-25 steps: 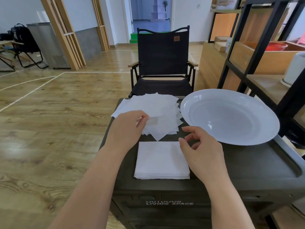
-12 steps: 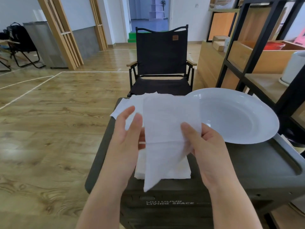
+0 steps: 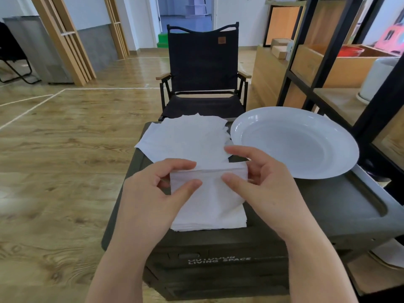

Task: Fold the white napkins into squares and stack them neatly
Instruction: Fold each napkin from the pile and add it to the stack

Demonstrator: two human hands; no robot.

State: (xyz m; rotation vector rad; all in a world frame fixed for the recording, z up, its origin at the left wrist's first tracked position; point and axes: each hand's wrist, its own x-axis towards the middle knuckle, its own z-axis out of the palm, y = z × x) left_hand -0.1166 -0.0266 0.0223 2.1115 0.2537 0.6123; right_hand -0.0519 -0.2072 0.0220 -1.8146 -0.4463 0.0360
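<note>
Bright, even daylight; wide-angle bending at edges.

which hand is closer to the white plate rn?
Right. The right hand pinches the napkin just beside the white plate rim; the left hand holds the napkin's far side, farther away.

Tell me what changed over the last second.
The left hand lifted one napkin off the loose pile; the right hand joined, and both hands now pinch it, folded, over the folded stack. Pile, stack and plate stayed put.
</note>
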